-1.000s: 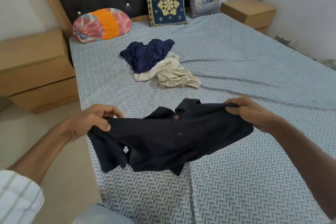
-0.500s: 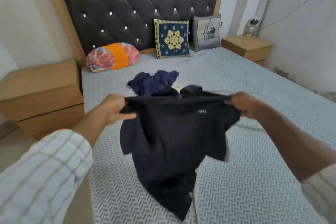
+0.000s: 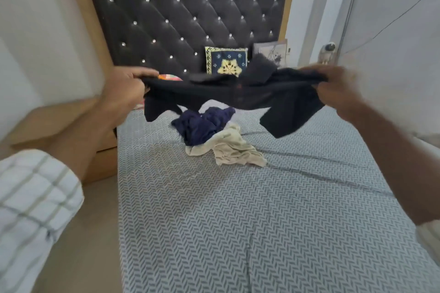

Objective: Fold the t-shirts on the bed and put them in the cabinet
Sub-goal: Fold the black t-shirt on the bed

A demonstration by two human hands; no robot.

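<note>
A black polo shirt [image 3: 228, 95] is stretched out flat in the air above the bed, well clear of the sheet. My left hand [image 3: 123, 93] grips its left end and my right hand [image 3: 338, 89] grips its right end, both blurred by motion. Under it, on the grey patterned bed [image 3: 238, 221], a crumpled navy t-shirt [image 3: 202, 123] lies partly on top of a crumpled cream t-shirt [image 3: 231, 150]. No cabinet is in view.
A dark tufted headboard [image 3: 181, 21] stands at the far end, with a blue-and-gold cushion [image 3: 226, 60] and a grey cushion [image 3: 273, 51] against it. A wooden bedside unit [image 3: 62, 121] sits left of the bed, and bare floor [image 3: 90, 245] runs along the left side.
Both hands have swung the black shirt upward, from hanging down to the sheet to flat in the air. The view has tilted up, so the navy and cream shirts now show below it.
</note>
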